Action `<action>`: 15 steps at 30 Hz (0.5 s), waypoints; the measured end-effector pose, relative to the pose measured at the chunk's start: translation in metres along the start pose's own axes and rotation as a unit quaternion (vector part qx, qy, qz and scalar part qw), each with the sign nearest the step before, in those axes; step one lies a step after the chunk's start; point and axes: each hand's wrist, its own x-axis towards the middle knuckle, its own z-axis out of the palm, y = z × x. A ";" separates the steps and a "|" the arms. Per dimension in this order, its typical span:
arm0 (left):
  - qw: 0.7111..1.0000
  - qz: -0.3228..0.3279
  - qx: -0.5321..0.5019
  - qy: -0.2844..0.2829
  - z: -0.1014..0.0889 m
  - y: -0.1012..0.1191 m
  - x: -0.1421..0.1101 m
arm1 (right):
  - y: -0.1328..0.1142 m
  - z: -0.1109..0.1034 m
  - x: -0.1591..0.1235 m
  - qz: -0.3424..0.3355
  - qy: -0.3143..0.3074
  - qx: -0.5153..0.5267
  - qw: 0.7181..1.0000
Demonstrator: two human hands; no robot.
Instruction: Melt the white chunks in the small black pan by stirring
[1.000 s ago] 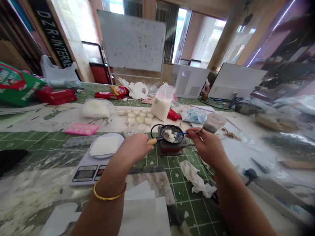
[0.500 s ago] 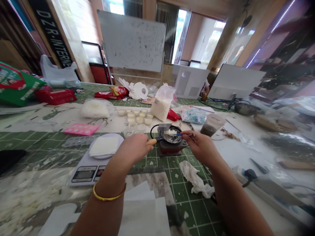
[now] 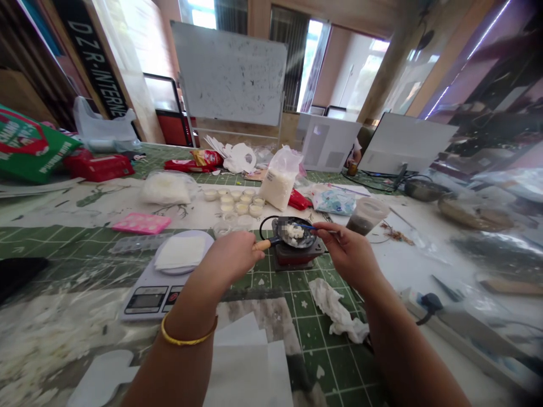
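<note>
My left hand is closed round the wooden handle of a tiny black frying pan that sits on a small red stove. White lumps of food lie in the pan. My right hand pinches a thin blue-tipped utensil whose tip reaches into the pan beside the white lumps. A gold bangle is on my left wrist.
A digital scale with a white plate and paper stands left of my left hand. A crumpled tissue lies below the stove. Several small white cups, a bag of white grains, a lidded cup and a pink tray lie behind.
My right hand has shifted slightly left and the utensil tip has moved about in the pan, shifting the white lumps. My left hand keeps its hold on the handle.
</note>
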 end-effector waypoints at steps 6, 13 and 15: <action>1.000 0.002 -0.007 -0.006 0.000 0.000 0.000 | -0.002 -0.002 0.000 -0.005 -0.017 -0.019 1.000; 1.000 -0.004 -0.007 -0.001 -0.001 0.001 -0.001 | -0.001 0.009 0.003 -0.011 -0.066 -0.037 0.997; 1.000 -0.004 -0.010 -0.007 -0.001 0.001 -0.001 | -0.001 0.007 0.003 -0.005 -0.052 -0.042 0.998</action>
